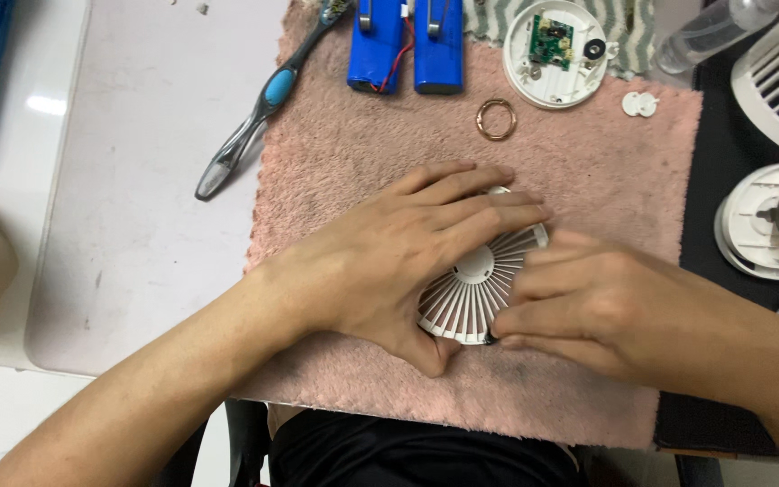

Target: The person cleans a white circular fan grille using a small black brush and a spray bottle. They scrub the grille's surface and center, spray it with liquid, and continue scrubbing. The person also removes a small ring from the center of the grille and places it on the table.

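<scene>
Pressing on: I have both hands over a round white fan grille (472, 293), lying on the pink fluffy mat (362, 153) near its front middle.
Left hand (398, 261): spread flat and wide, fingers laid across the grille's far rim, thumb hooked under its near edge; touching, not closed around it.
Right hand (588, 302): fingers loosely curled, tips resting on the grille's right side.
Hidden: much of the grille sits under my hands; I cannot tell what lies beneath it.
Further out: gold ring (496, 119), two blue battery cells (407, 45), white round base with a green circuit board (556, 52), toothbrush (268, 99) crossing the mat's left edge.
Cut off: white fan parts (768, 216) at right, only partly in frame.
</scene>
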